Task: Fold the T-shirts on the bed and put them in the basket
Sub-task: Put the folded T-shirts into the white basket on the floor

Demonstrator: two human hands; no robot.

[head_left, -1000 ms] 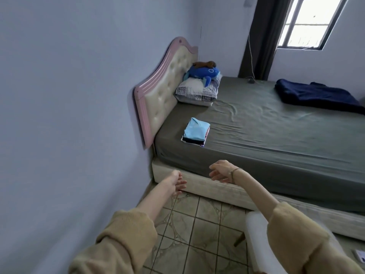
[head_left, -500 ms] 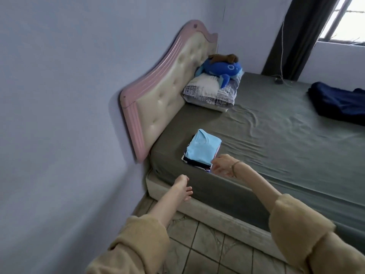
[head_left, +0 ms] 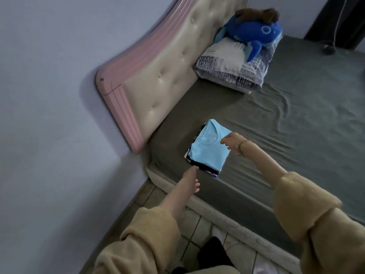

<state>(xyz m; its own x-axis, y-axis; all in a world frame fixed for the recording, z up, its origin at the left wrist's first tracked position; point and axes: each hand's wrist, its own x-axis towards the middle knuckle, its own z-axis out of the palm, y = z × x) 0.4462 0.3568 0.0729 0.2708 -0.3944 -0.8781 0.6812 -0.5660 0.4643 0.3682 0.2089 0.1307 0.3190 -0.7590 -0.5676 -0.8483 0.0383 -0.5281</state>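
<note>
Item: stack of folded T-shirts (head_left: 208,150), light blue one on top, darker ones beneath. Location: on the bed (head_left: 296,135), at its near-left corner, just beside the mattress edge and near the foot of the pink-and-cream headboard (head_left: 150,86). Long axis of the stack runs from near right to far left, roughly along the bed's left side.

Relation to the hands: the stack lies between the two hands. The right hand (head_left: 232,142) is at the stack's right edge, over or touching the upper right corner of the blue shirt; contact cannot be told for certain. The left hand (head_left: 192,177) is at the near-left corner of the stack, one finger stretched toward the dark lower layers, the tip touching or just short of them. Both are about equally close; the right is higher and farther in, the left lower and nearer the bed's edge.

Pose: both forearms extended forward from tan sleeves, converging on the stack from either side. Right grip: fingers loosely bent downward, grasping nothing that can be seen. Left grip: released, index finger out, other fingers relaxed beneath.

Judgement: the hands appear set to take the stack from its two opposite sides for lifting. The basket is not in view.

Also present: patterned pillow (head_left: 235,66) at the far end, blue plush toy (head_left: 254,31) on it.
</note>
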